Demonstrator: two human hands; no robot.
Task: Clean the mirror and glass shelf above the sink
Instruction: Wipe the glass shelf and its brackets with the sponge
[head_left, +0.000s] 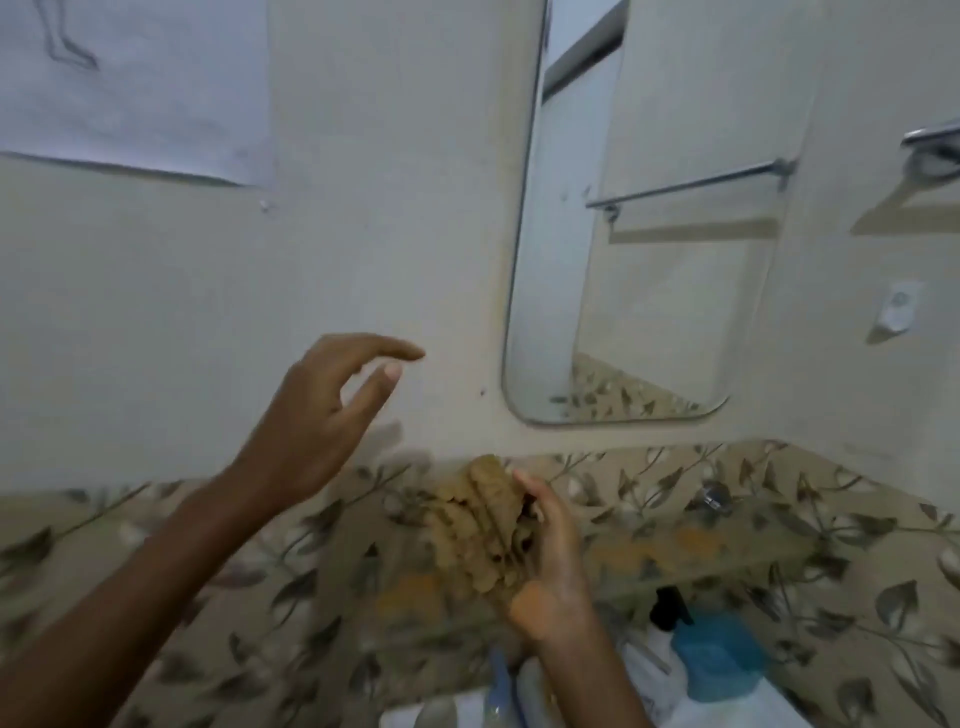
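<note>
A tall mirror (639, 270) with rounded corners hangs on the pale wall, right of centre. Below it my right hand (553, 566) grips a crumpled tan cloth (480, 530), held in front of the leaf-patterned tiles. My left hand (322, 415) is raised to the left of the cloth, empty, with fingers spread and pointing toward the wall. It is well left of the mirror's lower corner. A glass shelf (691, 561) runs along the tiles under the mirror, seen faintly with orange blurs on it.
A chrome towel rail (930, 137) juts from the right wall, and its reflection shows in the mirror. A white wall socket (898, 306) sits below it. Bottles, one with a black pump (670, 608) and a blue one (719, 649), stand at the bottom. A paper sheet (130, 78) hangs upper left.
</note>
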